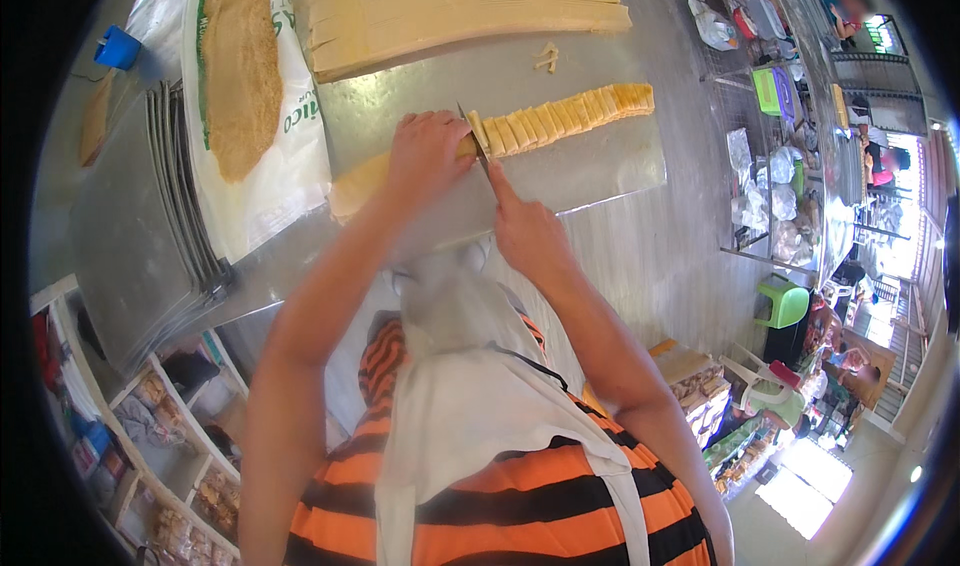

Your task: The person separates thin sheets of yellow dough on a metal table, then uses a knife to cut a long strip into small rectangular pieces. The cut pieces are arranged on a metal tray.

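My right hand (525,225) grips a knife (480,142), index finger laid along the blade; the handle is hidden in my fist. The blade stands at the right end of an uncut roll of dough (360,183). My left hand (431,150) lies over that roll, fingertips close to the blade. Right of the knife, a row of cut dough slices (562,122) runs to the right along the metal table (607,172). Behind them lie a large slab of dough (457,15) and a few dough scraps (547,57).
A plastic flour sack (300,183) bearing brown crumbs (244,71) lies at the left, beside stacked metal trays (142,198). A blue container (118,47) stands at the far left. Shelves (180,446) hold bagged goods at lower left. Several people are in the background at right.
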`<state>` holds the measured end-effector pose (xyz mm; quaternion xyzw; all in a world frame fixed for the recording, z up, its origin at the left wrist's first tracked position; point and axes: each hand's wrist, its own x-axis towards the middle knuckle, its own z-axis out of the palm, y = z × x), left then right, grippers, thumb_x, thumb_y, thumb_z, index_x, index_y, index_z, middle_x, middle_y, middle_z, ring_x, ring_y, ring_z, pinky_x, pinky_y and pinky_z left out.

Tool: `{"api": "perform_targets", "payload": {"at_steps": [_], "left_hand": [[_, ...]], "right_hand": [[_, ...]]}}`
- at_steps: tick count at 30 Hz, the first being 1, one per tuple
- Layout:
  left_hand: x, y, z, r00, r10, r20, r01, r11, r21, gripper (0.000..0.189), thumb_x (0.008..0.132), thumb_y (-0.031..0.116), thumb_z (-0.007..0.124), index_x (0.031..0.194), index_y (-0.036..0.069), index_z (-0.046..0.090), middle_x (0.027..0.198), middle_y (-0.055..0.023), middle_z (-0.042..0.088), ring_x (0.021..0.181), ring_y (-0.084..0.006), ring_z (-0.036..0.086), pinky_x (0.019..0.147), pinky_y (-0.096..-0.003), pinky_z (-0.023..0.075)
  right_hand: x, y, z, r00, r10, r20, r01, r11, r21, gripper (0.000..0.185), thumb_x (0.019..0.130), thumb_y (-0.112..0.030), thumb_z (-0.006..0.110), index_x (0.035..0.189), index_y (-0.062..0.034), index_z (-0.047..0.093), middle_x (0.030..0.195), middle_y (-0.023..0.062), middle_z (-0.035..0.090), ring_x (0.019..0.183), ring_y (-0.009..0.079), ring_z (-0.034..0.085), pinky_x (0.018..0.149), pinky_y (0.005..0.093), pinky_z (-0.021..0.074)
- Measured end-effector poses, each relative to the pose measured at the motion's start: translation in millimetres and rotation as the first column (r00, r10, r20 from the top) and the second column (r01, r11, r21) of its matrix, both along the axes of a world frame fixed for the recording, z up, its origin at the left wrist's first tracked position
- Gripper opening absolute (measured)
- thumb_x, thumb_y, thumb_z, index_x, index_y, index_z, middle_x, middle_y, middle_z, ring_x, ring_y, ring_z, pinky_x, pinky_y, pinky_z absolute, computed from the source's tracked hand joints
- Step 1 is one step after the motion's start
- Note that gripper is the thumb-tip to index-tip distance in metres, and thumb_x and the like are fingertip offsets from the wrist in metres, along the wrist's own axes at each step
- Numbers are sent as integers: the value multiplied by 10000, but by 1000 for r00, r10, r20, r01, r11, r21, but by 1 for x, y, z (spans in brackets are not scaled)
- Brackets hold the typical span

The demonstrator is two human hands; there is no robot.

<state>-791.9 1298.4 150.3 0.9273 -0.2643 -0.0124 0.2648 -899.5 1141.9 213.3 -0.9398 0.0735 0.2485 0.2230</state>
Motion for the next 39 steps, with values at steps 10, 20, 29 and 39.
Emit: {"api": "perform_targets", "payload": {"at_steps": [10,20,29,39], "left_hand": [[-2,2,1,1000,-12,12,12,1000,3,364,738,244,804,1063,98,730,1089,-63,694,1090,-273,639,985,-449,439],[-12,18,14,996,44,-80,-44,999,11,415,744,303,817,1090,101,707,1182,-55,685,1125,-273,630,964,-448,431],[-7,17,1,999,20,-41,-20,1000,-11,375,754,283,802,1068,105,702,1125,-60,687,1097,-280,633,955,-443,441],[-4,15,-10,997,7,75,-7,1000,9,337,736,234,790,1042,123,702,1024,-61,681,1017,-270,650,910,-437,454]], "right_hand": [[-49,1,6,995,-52,-81,51,999,-19,655,1005,-213,464,1609,-234,211,866,307,679,841,493,668,784,597,502],[-19,4,14,995,4,99,-3,1000,-6,657,998,-220,495,1601,-191,236,798,303,663,797,508,652,762,603,495],[-26,9,14,1000,-3,13,3,1000,-10,649,989,-208,489,1595,-202,258,816,310,662,817,516,649,777,612,487],[-10,23,-23,999,-10,32,11,999,-33,647,1002,-225,465,1603,-203,228,858,315,674,852,521,658,809,614,494]]}}
